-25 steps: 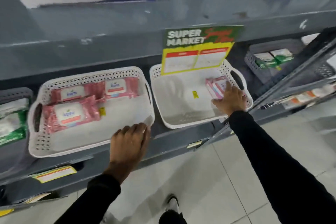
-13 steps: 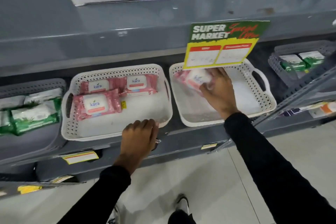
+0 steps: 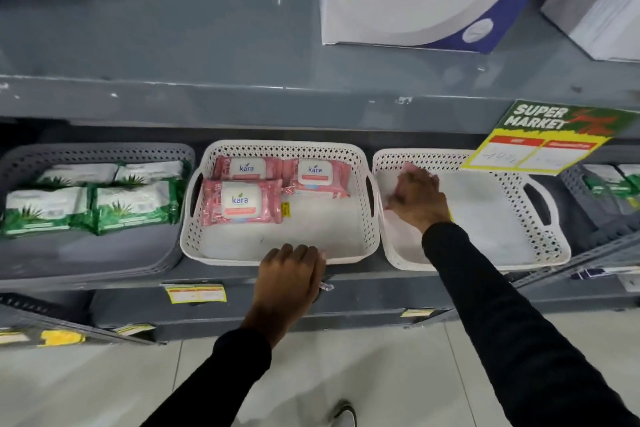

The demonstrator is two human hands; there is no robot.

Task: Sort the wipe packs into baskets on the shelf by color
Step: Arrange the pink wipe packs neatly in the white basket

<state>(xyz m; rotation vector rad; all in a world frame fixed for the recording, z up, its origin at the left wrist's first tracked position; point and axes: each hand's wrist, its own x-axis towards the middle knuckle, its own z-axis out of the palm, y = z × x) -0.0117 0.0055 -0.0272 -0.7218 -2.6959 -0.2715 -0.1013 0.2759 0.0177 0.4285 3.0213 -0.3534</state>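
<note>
Three pink Kara wipe packs (image 3: 242, 201) already lie in the white basket (image 3: 277, 255) just beyond the left hand (image 3: 289, 276), curled on its rim; the right hand (image 3: 417, 199) grips one pink pack (image 3: 403, 189) inside the neighbouring basket (image 3: 485, 260), seemingly the last stray; green packs (image 3: 135, 204) sit sorted further left.

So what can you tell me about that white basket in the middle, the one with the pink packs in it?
The white perforated plastic basket sits level on the grey metal shelf, between a grey basket and another white basket. It has lattice walls, rounded corners and slot handles at both ends. Three pink wipe packs labelled "kara" lie flat in its back half; the front is bare. The left hand rests at its front rim.
</note>
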